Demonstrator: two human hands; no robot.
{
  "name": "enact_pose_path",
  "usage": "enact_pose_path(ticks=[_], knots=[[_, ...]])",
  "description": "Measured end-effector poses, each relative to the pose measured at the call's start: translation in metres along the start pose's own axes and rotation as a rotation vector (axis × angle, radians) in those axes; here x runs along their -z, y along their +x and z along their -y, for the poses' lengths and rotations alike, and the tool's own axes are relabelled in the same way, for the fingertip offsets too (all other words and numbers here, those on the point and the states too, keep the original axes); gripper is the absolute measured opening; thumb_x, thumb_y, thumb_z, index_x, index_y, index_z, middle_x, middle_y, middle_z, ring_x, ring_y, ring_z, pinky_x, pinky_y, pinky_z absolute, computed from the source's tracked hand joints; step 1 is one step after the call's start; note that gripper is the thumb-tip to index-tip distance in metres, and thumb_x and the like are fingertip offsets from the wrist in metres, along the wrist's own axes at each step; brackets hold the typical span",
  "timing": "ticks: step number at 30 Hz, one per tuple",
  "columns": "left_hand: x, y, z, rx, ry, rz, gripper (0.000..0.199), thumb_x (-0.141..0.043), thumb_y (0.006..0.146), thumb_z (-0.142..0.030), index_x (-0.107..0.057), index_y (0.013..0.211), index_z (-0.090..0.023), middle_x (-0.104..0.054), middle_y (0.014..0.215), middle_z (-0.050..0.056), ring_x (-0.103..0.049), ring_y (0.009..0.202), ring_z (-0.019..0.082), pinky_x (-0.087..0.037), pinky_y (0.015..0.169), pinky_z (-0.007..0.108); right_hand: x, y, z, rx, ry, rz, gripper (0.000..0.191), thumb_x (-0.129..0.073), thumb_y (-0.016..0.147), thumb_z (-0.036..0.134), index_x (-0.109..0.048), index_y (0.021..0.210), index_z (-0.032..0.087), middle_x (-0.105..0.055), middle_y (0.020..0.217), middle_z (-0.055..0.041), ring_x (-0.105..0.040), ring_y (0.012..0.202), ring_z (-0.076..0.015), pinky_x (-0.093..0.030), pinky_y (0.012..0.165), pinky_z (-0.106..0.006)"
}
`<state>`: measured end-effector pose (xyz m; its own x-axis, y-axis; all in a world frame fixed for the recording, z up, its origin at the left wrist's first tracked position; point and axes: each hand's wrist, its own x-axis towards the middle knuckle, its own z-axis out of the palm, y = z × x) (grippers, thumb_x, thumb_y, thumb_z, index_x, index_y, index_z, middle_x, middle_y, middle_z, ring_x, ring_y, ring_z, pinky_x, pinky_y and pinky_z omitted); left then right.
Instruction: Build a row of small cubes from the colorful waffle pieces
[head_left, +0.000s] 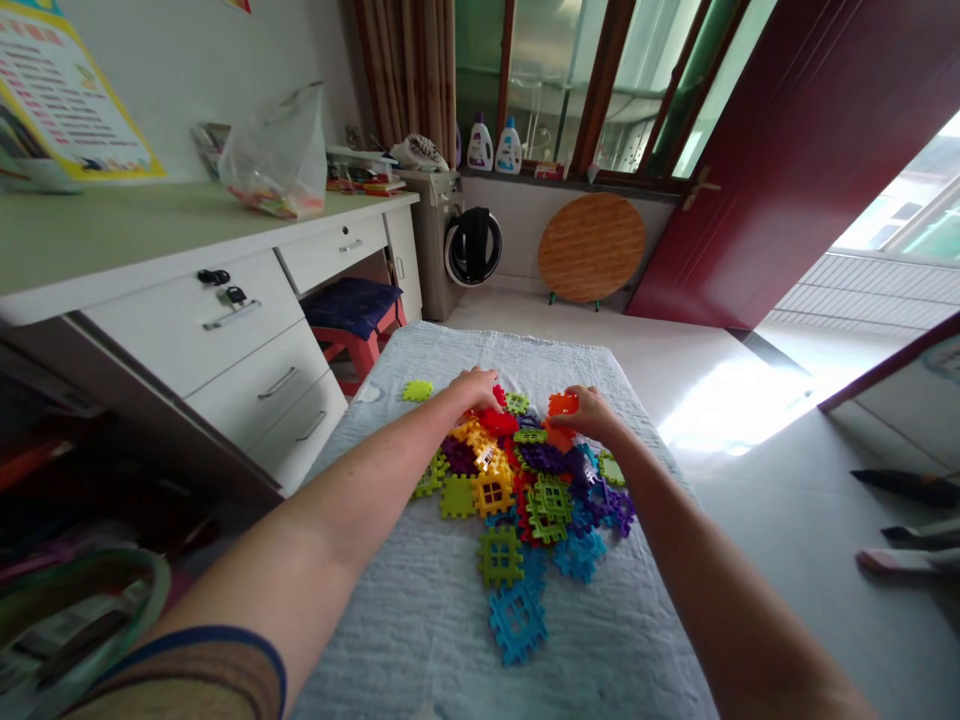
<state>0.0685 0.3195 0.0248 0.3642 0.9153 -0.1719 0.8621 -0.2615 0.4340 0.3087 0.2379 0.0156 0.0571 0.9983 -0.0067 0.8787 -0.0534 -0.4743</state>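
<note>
A heap of coloured plastic interlocking tiles, with notched edges and some with window grids, lies on a cloth-covered table (420, 620). My left hand (474, 388) reaches to the far left of the heap, fingers curled round a red interlocking tile (498, 422); its fingertips are partly hidden. At the far right, my right hand (591, 415) pinches an orange interlocking tile (561, 408) between thumb and fingers. Nearer to me lie a yellow window tile (493, 494), a green window tile (501, 557) and a blue window tile (518, 622). Purple tiles (611, 503) lie below my right hand.
A lone green tile (417, 390) lies at the table's far left. Left of the table stand a white desk (217, 330) with drawers and a red stool (358, 345) with a dark cushion. Beyond are a washing machine (435, 240) and a round wooden tabletop (592, 248).
</note>
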Motion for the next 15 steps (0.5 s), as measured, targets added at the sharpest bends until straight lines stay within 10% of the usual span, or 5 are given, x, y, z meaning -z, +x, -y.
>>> enact_pose_path(ticks=[6,15], knots=[[0.007,-0.010,-0.001,-0.110,-0.114,-0.023,0.056,-0.080,0.045,-0.029,-0.062,0.097,-0.017,-0.068,0.085,0.005,-0.063,0.081,0.025,-0.047,0.068,0.029,-0.011,-0.010,0.015,0.087,0.261,-0.037,0.045,-0.069,0.062,0.033,-0.058,0.104,0.020,-0.059,0.096,-0.0053,-0.057,0.088,-0.0212,-0.048,0.080,-0.037],[0.017,-0.092,-0.016,-0.363,-0.441,-0.168,0.032,-0.063,0.069,-0.026,-0.061,0.099,-0.015,-0.067,0.088,0.004,-0.061,0.079,0.017,-0.049,0.076,0.027,-0.005,-0.056,0.089,0.203,0.620,-0.011,0.063,-0.065,0.067,0.037,-0.041,0.124,0.022,-0.063,0.094,-0.0034,-0.059,0.070,-0.0157,-0.050,0.065,-0.032]])
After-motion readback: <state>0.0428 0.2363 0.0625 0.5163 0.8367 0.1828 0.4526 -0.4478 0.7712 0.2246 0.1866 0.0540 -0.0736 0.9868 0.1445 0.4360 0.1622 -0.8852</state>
